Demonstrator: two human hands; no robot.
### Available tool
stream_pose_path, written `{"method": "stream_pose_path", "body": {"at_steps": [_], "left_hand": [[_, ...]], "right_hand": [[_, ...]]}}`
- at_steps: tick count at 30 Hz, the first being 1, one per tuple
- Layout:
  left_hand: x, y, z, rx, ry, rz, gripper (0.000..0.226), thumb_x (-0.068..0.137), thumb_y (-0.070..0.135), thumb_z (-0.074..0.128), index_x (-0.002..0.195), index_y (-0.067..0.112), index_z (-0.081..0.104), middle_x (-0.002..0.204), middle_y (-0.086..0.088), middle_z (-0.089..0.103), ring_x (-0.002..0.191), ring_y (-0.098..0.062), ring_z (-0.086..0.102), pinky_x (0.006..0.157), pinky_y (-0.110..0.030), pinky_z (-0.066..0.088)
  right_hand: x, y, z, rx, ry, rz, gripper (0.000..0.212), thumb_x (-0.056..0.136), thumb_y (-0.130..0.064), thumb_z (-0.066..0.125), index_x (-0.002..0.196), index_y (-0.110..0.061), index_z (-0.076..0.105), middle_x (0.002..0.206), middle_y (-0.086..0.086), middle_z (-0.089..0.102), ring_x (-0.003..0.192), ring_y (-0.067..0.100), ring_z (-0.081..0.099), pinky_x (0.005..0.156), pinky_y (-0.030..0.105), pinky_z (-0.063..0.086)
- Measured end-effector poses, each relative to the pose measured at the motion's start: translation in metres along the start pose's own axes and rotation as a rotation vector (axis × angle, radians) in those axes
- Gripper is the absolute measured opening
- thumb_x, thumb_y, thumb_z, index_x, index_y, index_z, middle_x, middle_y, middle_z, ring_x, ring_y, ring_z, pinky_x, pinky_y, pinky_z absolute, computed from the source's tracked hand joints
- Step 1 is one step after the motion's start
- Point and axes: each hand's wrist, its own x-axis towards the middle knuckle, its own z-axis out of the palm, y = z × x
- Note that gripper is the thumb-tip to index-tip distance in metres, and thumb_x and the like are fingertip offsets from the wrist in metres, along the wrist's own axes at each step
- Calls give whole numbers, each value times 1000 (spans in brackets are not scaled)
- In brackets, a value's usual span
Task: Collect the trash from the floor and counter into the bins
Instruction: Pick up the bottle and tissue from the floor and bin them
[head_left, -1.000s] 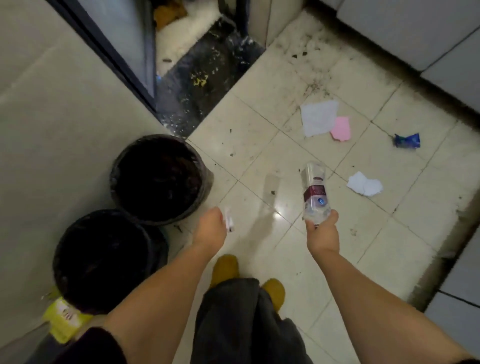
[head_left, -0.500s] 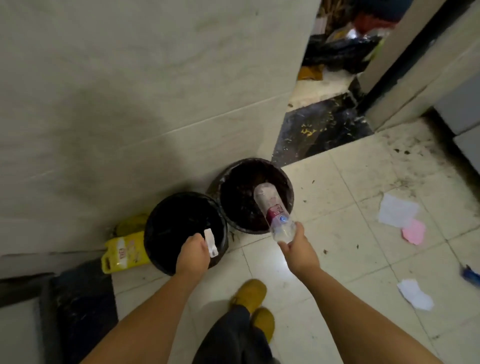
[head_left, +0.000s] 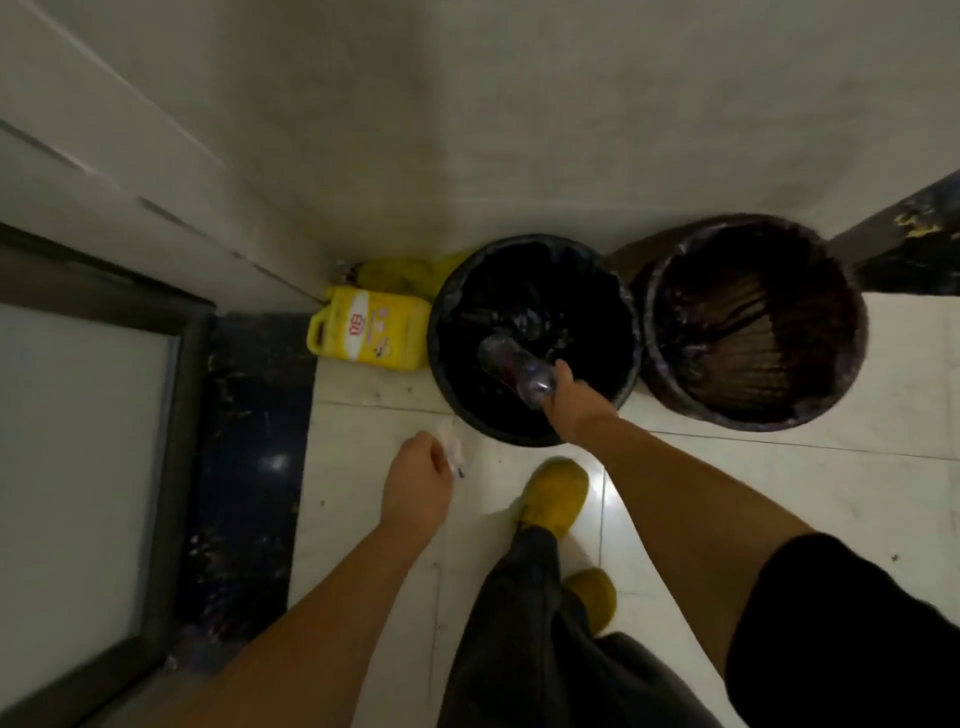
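Right hand (head_left: 574, 402) grips a clear plastic bottle (head_left: 514, 366) by its neck, base slanting into the black-lined round bin (head_left: 532, 338); left hand (head_left: 418, 486), nearer the floor, pinches a white scrap (head_left: 452, 449).

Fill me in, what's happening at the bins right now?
A person stands over two round bins by the wall. Their right hand holds a clear plastic bottle by one end over the black-lined bin, not yet let go. Their left hand holds a small white scrap over the floor tiles, short of that bin. The brown bin stands to the right, and a yellow jug lies beside the black-lined one.
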Motion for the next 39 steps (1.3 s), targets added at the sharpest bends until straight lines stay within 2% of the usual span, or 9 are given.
{"method": "stream_pose_path", "body": {"at_steps": [3, 7, 12, 15, 19, 23, 28, 34, 39], "left_hand": [[2, -13, -5, -7, -9, 6, 29, 93, 5, 48, 65, 13, 43, 72, -2, 49, 71, -16, 50, 67, -27, 40], [4, -5, -19, 5, 8, 16, 41, 91, 3, 48, 58, 23, 33, 68, 1, 44, 71, -18, 49, 65, -28, 37], [6, 55, -37, 79, 14, 92, 42, 90, 2, 47, 58, 25, 31, 65, 6, 37, 73, -20, 47, 65, -30, 35], [14, 108, -32, 139, -14, 196, 39, 92, 4, 47, 61, 23, 31, 63, 6, 34, 68, -21, 43, 55, -28, 30], [25, 182, 5, 222, -86, 369, 30, 95, 11, 44, 67, 17, 36, 65, 5, 33, 65, -20, 42, 54, -26, 27], [41, 235, 71, 307, -175, 535, 29, 95, 11, 42, 67, 15, 36, 78, -7, 44, 75, -31, 51, 66, -42, 41], [68, 273, 168, 365, -226, 576, 17, 97, 13, 39, 81, 9, 44, 104, -23, 56, 91, -38, 56, 70, -42, 42], [90, 277, 256, 469, -216, 548, 20, 96, 12, 43, 110, 0, 51, 120, -21, 53, 106, -40, 55, 87, -52, 49], [84, 278, 247, 489, -189, 516, 26, 94, 13, 47, 119, 7, 45, 129, -18, 45, 114, -36, 50, 89, -49, 50]], "right_hand": [[16, -4, 11, -62, -13, 7, 62, 100, -30, 37, 151, -20, 5, 138, 25, 46, 120, 44, 51, 100, 51, 46], [5, -2, 2, -96, -30, 6, 56, 99, -26, 40, 148, -19, 14, 132, 25, 49, 116, 44, 54, 97, 50, 48], [-32, 23, -51, -6, 43, 47, 52, 99, -29, 41, 145, -12, 24, 135, 24, 49, 121, 41, 51, 99, 47, 45], [-54, 62, -82, 57, 107, 70, 46, 98, -26, 42, 140, -11, 32, 137, 22, 49, 123, 39, 50, 102, 46, 45], [-71, 129, -100, 146, 187, 129, 45, 99, -30, 40, 141, -15, 34, 137, 19, 47, 121, 37, 50, 102, 49, 46], [-66, 198, -89, -66, 261, 124, 51, 99, -38, 38, 146, -24, 27, 147, 10, 40, 136, 31, 34, 110, 47, 36], [-35, 230, -62, -50, 269, 78, 42, 99, -37, 38, 140, -27, 42, 145, 7, 43, 141, 28, 26, 119, 56, 7], [-13, 250, -30, -42, 357, -32, 39, 99, -42, 37, 133, -28, 51, 133, 2, 52, 133, 23, 37, 118, 58, 5], [-19, 247, -36, 2, 379, -41, 39, 99, -38, 38, 135, -25, 50, 136, 4, 50, 137, 23, 33, 120, 56, 4]]}}
